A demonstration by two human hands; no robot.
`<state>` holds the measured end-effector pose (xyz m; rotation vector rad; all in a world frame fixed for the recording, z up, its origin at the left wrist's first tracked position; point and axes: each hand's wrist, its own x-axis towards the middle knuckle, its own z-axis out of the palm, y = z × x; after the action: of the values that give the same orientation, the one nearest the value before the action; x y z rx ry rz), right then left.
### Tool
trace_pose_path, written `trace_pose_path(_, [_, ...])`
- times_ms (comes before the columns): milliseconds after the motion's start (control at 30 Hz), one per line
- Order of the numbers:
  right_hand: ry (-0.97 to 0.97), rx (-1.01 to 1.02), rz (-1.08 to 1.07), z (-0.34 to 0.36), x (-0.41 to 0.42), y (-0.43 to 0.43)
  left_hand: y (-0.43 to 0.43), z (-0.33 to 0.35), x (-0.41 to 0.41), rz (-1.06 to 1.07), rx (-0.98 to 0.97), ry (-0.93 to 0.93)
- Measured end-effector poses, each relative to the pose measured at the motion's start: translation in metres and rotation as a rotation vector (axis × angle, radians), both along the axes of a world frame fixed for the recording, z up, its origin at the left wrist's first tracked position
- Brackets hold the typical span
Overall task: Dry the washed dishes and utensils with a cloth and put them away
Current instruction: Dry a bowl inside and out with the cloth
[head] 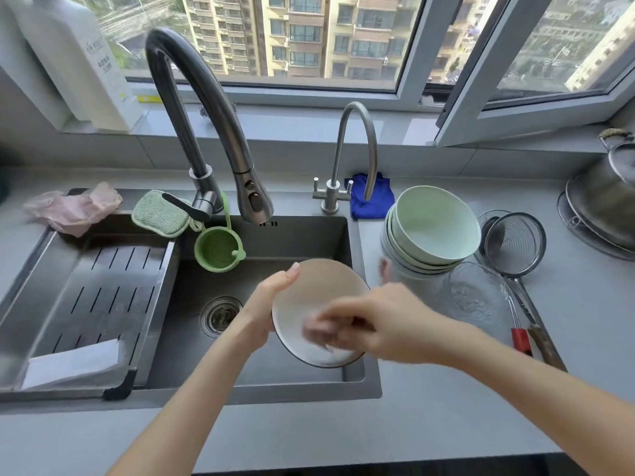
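Drying step, head view. The plate (311, 293) is held in the air over the near right part of the sink (309, 235), left of the stacked bowls (434, 228) on the counter (412, 424). Your left hand (266, 304) has its grip clamped on the plate's left rim, thumb on the face and fingers behind. Your right hand (378, 324) presses a cloth (318, 333) on the lower face; its grip looks bunched around the cloth, though blur hides the fingers. Being round, the plate has no long axis. It stands tilted on edge, face turned up and toward you, far rim high, near rim low. To do this well, brace the rim firmly, wipe in circles from centre to edge, then turn the plate for the back and dark rim. A wet plate may slip, so work low over the sink.
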<state>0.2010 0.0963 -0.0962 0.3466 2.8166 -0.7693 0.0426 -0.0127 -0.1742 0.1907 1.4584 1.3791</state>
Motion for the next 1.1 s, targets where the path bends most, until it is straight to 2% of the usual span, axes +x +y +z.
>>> trace_pose_path(67, [0.090, 0.024, -0.071, 0.015, -0.003, 0.004, 0.003, 0.008, -0.002, -0.037, 0.038, -0.041])
trace_pose_path(167, [0.169, 0.406, 0.046, 0.010, 0.001, -0.002, 0.007, 0.016, -0.003, -0.054, 0.106, -0.070])
trace_pose_path(200, [0.214, 0.443, 0.089, 0.007, 0.005, -0.005, 0.008, 0.017, -0.004, -0.056, 0.131, -0.067])
trace_pose_path(267, [0.287, 0.386, 0.225, -0.004, 0.014, -0.008, 0.009, 0.021, -0.002, -0.080, 0.151, -0.047])
trace_pose_path(333, [0.153, 0.346, 0.360, -0.020, 0.018, -0.004, 0.011, 0.023, 0.002, -0.122, 0.142, -0.024])
trace_pose_path(400, [0.053, 0.331, 0.409, -0.033, 0.015, 0.001, 0.016, 0.026, 0.006, -0.189, 0.136, 0.075])
trace_pose_path(467, [0.005, 0.374, 0.421, -0.040, 0.010, 0.006, 0.020, 0.027, 0.010, -0.227, 0.117, 0.127])
trace_pose_path(567, [-0.029, 0.455, 0.354, -0.044, 0.011, 0.014, 0.025, 0.021, 0.013, -0.117, 0.022, 0.194])
trace_pose_path(633, [-0.051, 0.340, 0.227, -0.044, 0.014, 0.006, 0.030, 0.018, 0.013, 0.031, -0.014, 0.173])
trace_pose_path(800, [0.008, -0.137, -0.123, -0.046, 0.000, -0.028, 0.041, 0.009, 0.024, 0.244, 0.023, -0.010])
trace_pose_path(867, [0.103, -0.145, -0.233, -0.047, -0.006, -0.037, 0.046, 0.004, 0.027, 0.311, 0.045, -0.008])
trace_pose_path(967, [0.182, 0.067, -0.144, -0.048, 0.006, -0.038, 0.046, 0.006, 0.018, 0.139, 0.085, -0.113])
trace_pose_path(1033, [0.229, 0.223, 0.069, -0.047, 0.023, -0.024, 0.043, 0.017, 0.005, -0.120, 0.058, -0.132])
trace_pose_path(1100, [0.279, 0.394, 0.252, -0.046, 0.037, -0.005, 0.048, 0.027, -0.005, -0.388, 0.013, -0.064])
